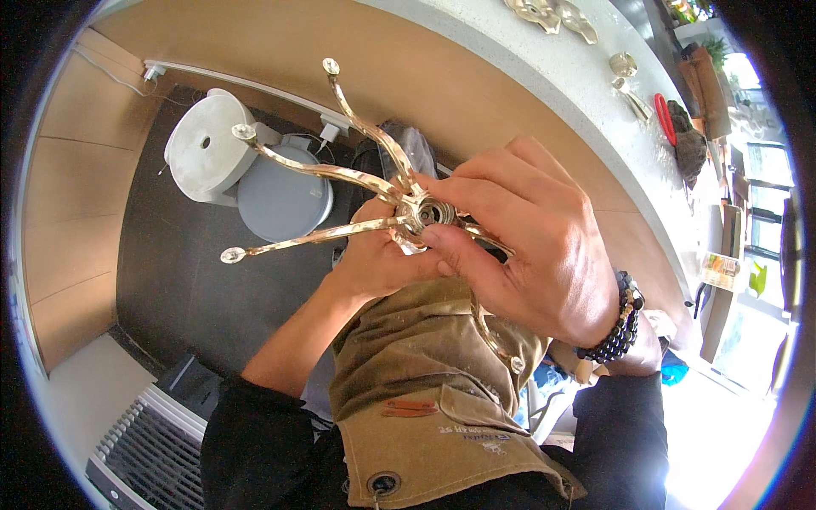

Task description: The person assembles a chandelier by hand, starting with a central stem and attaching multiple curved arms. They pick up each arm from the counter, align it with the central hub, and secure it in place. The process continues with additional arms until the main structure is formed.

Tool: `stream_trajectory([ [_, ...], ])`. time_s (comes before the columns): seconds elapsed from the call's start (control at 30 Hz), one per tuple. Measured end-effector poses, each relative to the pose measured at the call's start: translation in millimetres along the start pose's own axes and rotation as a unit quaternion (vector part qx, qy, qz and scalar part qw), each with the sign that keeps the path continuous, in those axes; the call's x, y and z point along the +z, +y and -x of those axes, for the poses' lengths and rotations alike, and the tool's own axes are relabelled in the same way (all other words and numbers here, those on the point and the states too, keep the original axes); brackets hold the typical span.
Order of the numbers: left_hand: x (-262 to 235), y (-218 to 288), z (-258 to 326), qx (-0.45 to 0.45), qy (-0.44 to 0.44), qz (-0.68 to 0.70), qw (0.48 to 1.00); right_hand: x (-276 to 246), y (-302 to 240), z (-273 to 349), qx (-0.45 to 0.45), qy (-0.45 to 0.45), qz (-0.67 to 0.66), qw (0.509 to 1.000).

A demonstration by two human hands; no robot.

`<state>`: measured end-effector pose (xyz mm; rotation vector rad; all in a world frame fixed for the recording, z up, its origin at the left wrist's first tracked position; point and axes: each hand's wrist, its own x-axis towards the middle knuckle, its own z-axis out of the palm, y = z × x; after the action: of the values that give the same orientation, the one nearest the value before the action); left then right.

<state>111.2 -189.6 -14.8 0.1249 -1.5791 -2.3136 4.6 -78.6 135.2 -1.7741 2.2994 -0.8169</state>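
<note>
Branched metal stand (411, 206), shiny and silver-gold, is held up in the air near the middle of the view, just beyond the brown work apron (408, 340) that the person wears. Three of its wavy arms reach out toward the left and upper left, each ending in a small rounded tip; another part runs rightward beneath the right hand (540, 242), and an arm with a similar tip lies over the apron. The left hand (374, 259) grasps the stand at its hub from below, its fingers curled behind. The right hand pinches the round, ringed centre of the hub between thumb and forefinger; whether its other fingers also touch the metal, I cannot tell. Dark beaded bracelets (623, 327) circle the right wrist. Farther off on the left, a white round-topped plastic item (191, 157) with a central hole stands beside a grey round-topped one (285, 202). A pale curved countertop (586, 98) sweeps along the upper right, bearing shiny metal pieces (576, 21) and a red loop (664, 119). A slatted unit (153, 450) stands at the lower left
</note>
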Motion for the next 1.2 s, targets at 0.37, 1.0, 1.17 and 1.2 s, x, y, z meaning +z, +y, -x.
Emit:
stream_trajectory([
  [0.37, -5.0, 9.7, -2.0, -0.021, -0.077, 0.179, 0.981, 0.8, -4.9, 0.7, 0.011, -0.011, 0.033, 0.999],
  [1.0, 9.9, 13.9, -16.6, -0.019, -0.019, 0.062, 0.998, -1.7, 14.2, 9.4, 0.099, -0.041, -0.131, 0.986],
  [1.17, 18.2, 12.7, -19.4, -0.003, 0.016, 0.086, 0.996, -2.3, 11.3, 17.3, 0.031, 0.02, -0.107, 0.994],
  [1.2, 16.1, 12.3, -18.8, 0.019, 0.014, 0.078, 0.997, -7.9, 10.5, 19.9, 0.034, -0.016, -0.092, 0.995],
])
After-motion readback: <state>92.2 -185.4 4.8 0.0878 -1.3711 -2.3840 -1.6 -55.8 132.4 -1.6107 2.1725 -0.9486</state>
